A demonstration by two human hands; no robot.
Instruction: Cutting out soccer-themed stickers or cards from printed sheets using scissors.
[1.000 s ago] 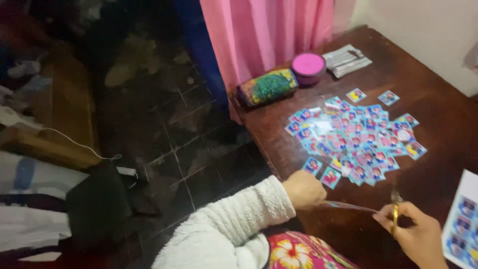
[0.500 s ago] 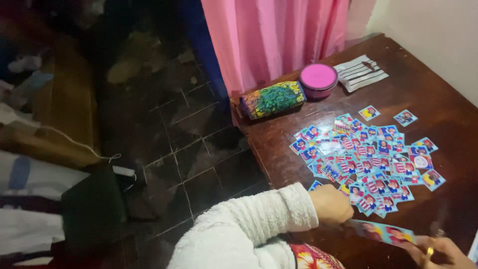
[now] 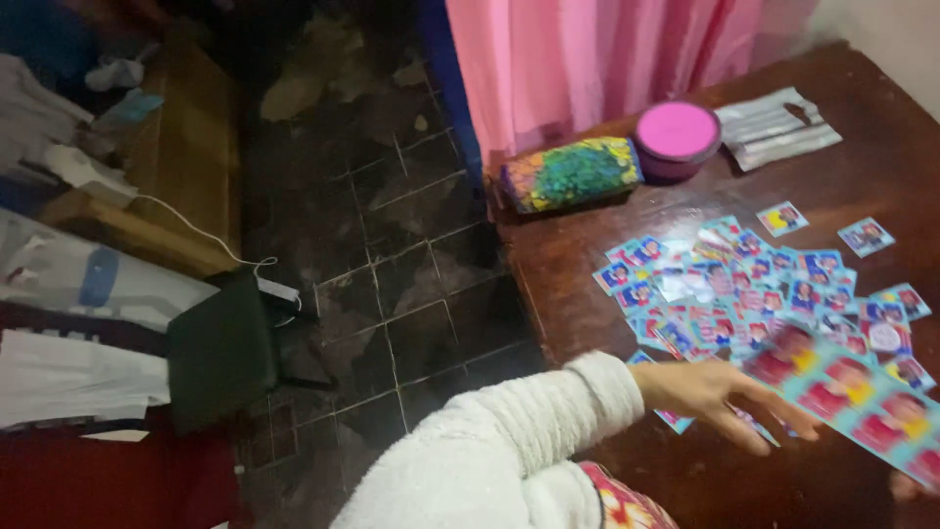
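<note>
A person's open left hand point(image 3: 725, 392), fingers spread, hovers beside a thin, floppy strip of picture stickers point(image 3: 862, 402) over the bench point(image 3: 568, 264); light, easily creased, it seems best pinched by an edge, right hand barely visible.

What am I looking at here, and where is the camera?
The camera sits on a person's head and looks down, so the arm you see is the wearer's own. No machine is involved, only bare hands. The left hand, in a fluffy white sleeve, is spread open over a dark wooden table. A strip of picture stickers crosses in front of it; its far end runs toward the right hand, barely visible at the frame's edge. On the table lie a heap of small cut stickers, a colourful pencil case, a round pink-lidded tub and a flat clear packet.
</note>
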